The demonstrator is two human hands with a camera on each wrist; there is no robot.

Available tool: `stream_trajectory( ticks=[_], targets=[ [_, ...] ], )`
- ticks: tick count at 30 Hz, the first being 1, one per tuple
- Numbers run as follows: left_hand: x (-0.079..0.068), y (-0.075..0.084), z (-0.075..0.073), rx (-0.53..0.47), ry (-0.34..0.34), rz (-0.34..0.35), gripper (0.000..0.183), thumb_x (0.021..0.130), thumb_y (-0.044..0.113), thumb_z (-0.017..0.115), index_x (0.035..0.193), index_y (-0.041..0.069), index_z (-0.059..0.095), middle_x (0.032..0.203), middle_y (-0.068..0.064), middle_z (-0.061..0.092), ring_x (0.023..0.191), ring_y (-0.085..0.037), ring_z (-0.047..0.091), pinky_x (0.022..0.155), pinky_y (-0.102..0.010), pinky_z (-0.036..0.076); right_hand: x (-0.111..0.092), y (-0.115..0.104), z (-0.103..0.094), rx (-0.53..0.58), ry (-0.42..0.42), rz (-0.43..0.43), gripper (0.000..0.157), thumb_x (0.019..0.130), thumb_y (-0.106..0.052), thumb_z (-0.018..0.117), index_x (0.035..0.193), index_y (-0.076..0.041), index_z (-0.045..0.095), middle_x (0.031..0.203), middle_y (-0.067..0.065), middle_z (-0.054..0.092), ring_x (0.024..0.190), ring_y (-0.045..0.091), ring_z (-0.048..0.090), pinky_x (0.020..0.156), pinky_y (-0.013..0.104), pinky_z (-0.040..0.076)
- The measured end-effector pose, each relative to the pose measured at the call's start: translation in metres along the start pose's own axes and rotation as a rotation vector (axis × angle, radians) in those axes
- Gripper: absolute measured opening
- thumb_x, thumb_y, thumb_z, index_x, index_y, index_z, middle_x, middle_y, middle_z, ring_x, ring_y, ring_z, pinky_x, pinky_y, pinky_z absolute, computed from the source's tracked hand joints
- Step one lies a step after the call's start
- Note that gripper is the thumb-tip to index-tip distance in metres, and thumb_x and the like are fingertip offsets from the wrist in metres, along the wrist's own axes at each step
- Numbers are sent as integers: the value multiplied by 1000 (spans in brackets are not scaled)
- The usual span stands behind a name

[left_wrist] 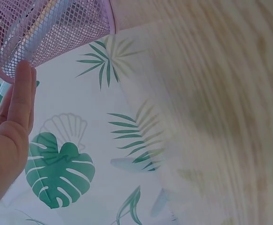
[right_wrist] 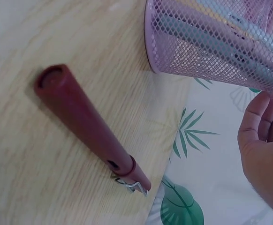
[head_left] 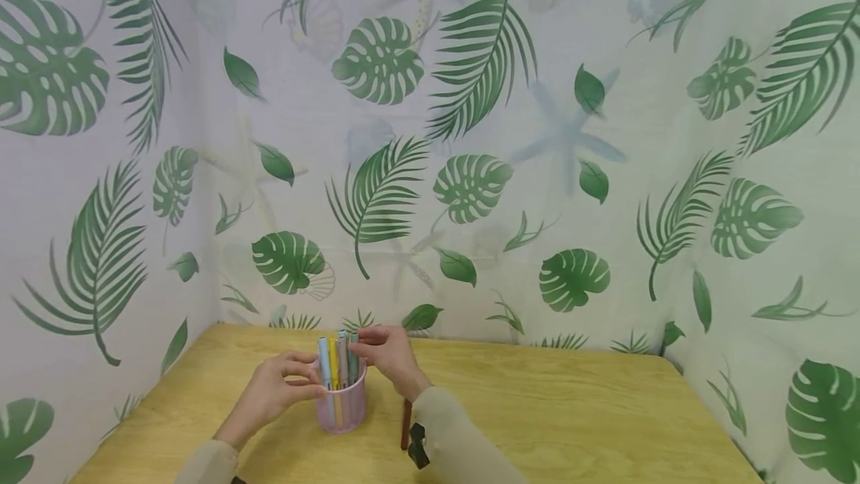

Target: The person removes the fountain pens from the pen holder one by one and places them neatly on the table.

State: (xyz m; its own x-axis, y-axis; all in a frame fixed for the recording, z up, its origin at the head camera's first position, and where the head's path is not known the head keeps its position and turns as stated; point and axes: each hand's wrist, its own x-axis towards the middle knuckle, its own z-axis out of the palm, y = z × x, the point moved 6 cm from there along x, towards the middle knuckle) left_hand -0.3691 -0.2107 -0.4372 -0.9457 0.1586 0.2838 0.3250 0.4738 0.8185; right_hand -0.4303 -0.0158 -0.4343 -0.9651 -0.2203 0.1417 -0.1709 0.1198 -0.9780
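A pink mesh pen cup [head_left: 341, 413] stands upright on the table, holding several pens. Among them are a light blue pen [head_left: 325, 361], a yellow pen [head_left: 333, 364] and a grey-green pen [head_left: 354, 368]. At the cup's left side, my left hand [head_left: 281, 387] touches the rim; in the left wrist view its fingers [left_wrist: 21, 96] lie fairly straight against the mesh. From the right, my right hand [head_left: 390, 353] pinches the top of the grey-green pen between thumb and index finger. Its other fingers [right_wrist: 258, 115] are near the rim in the right wrist view.
A dark red pen [right_wrist: 89, 124] with a wire clip lies on the wooden table [head_left: 571, 409], right of the cup and beside the right sleeve [head_left: 457, 432]. Leaf-patterned cloth [head_left: 470, 245] hangs behind the table and along both sides.
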Motion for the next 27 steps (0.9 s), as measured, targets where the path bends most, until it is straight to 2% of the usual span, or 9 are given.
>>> stream_trajectory(
  ticks=[9, 16, 21, 27],
  targets=[
    [0, 4, -1, -9, -4, -4, 19, 75, 24, 85, 77, 11, 72, 127, -18, 63, 121, -41, 56, 85, -30, 62, 1, -7, -5, 5, -23, -84, 32, 87, -18, 75, 113, -1, 70, 103, 11, 73, 90, 15, 68, 81, 34, 62],
    [-2, 5, -1, -9, -10, -1, 19, 74, 26, 85, 79, 11, 73, 127, -19, 62, 120, -42, 57, 85, -31, 62, 1, -13, -6, 90, -32, -98, 34, 88, -12, 73, 117, 4, 67, 107, 17, 71, 93, 20, 70, 84, 38, 63],
    [-3, 4, 1, -20, -12, -12, 19, 74, 25, 85, 78, 11, 72, 127, -18, 62, 120, -42, 57, 84, -30, 62, -1, -15, -11, 121, 2, -97, 35, 89, -9, 71, 119, 7, 64, 108, 17, 69, 93, 19, 69, 82, 38, 63],
    [-4, 5, 0, -6, -2, -14, 18, 74, 24, 85, 78, 12, 72, 127, -17, 63, 120, -41, 57, 84, -30, 62, -1, -20, -18, 157, 45, -117, 30, 89, -11, 71, 115, 3, 67, 106, 13, 70, 90, 13, 67, 81, 37, 63]
  ],
)
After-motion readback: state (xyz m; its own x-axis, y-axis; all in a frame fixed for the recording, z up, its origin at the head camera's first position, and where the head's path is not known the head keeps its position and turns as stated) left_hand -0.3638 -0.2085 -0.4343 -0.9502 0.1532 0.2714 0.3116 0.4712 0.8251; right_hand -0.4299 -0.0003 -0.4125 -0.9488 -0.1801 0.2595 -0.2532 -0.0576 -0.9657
